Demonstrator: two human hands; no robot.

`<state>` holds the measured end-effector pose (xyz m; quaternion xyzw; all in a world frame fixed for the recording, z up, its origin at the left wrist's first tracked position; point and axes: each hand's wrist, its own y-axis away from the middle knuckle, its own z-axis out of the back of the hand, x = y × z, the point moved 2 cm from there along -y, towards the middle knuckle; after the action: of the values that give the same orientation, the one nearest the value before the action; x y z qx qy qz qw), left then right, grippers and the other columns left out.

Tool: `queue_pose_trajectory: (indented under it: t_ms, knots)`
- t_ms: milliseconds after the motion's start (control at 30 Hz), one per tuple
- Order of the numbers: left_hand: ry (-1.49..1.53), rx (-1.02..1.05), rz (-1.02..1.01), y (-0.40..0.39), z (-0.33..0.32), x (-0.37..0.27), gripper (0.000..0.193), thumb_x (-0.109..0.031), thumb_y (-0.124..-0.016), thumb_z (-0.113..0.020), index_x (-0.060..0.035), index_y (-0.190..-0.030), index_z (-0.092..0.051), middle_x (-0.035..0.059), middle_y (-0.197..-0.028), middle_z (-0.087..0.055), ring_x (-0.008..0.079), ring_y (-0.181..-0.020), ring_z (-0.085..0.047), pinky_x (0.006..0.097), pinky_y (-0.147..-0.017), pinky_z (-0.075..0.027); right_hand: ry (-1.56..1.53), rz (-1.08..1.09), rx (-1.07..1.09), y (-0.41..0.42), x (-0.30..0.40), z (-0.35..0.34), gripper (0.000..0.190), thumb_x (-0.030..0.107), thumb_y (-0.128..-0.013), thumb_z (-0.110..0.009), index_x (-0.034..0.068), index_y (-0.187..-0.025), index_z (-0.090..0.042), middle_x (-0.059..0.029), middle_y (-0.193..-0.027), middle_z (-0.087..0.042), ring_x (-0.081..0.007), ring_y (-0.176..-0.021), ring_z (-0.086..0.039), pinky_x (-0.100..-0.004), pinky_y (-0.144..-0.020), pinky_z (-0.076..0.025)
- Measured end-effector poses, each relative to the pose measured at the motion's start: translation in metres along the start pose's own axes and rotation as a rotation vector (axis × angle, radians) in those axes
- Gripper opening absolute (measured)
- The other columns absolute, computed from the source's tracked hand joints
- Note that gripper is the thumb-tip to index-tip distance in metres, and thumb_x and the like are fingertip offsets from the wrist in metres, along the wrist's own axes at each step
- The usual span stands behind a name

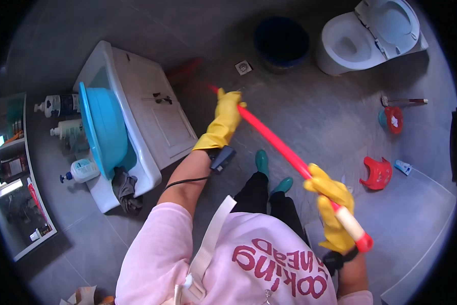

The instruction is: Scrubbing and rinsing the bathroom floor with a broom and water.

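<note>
Both my hands wear yellow rubber gloves and grip one long red pole [276, 143] with a pale section close to its red end cap. My left hand [228, 108] is closed around the lower part, in front of the vanity cabinet. Higher up the pole, my right hand [333, 202] holds it near the capped end, to the right of my body. The pole slants away to the upper left. Its red head [184, 70] is blurred at the floor beside the cabinet, so its exact kind cannot be told.
A white vanity cabinet [152, 103] with a blue basin [106, 131] stands left. Ahead are a floor drain [243, 68], a dark blue bucket [281, 42] and an open toilet [352, 42]. A red plastic stool [377, 173], a small red bin [394, 120] and a toilet brush [403, 100] are right.
</note>
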<state>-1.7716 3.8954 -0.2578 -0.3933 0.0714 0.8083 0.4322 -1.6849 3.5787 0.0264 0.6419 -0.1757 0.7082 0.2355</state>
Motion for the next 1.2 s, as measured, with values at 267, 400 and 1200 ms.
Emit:
queue_pose_trajectory:
  t_ms: [267, 400, 1200]
  knots:
    - [0.934, -0.09, 0.934, -0.025, -0.058, -0.068, 0.023, -0.006, -0.077, -0.053, 0.0064, -0.094, -0.063, 0.0135, -0.126, -0.055, 0.0251, -0.074, -0.057, 0.0381, -0.064, -0.051, 0.237, 0.06, 0.075, 0.029, -0.023, 0.014, 0.026, 0.01, -0.084, -0.069, 0.005, -0.11, -0.064, -0.0125, -0.111, -0.067, -0.0328, -0.115, -0.059, -0.0392, -0.099, -0.045]
    - [0.534, 0.152, 0.95, 0.042, -0.05, 0.035, 0.015, -0.008, -0.079, -0.055, 0.0033, -0.087, -0.058, 0.0133, -0.079, -0.053, 0.024, -0.069, -0.055, 0.0384, -0.068, -0.053, 0.118, -0.053, 0.24, 0.022, -0.043, 0.01, 0.044, 0.002, -0.079, -0.072, 0.006, -0.122, -0.061, -0.0148, -0.123, -0.061, -0.0299, -0.125, -0.052, -0.0355, -0.101, -0.042]
    - [-0.891, 1.174, -0.072, 0.167, -0.123, 0.049, 0.016, -0.012, -0.065, -0.073, -0.0159, -0.081, -0.071, 0.0051, -0.089, -0.068, 0.0295, -0.096, -0.064, 0.0441, -0.079, -0.053, -0.193, -1.353, 0.049, 0.203, -0.273, 0.082, 0.025, 0.017, -0.085, -0.068, 0.006, -0.107, -0.065, 0.0021, -0.067, -0.057, -0.0039, -0.057, -0.051, -0.0217, -0.049, -0.037]
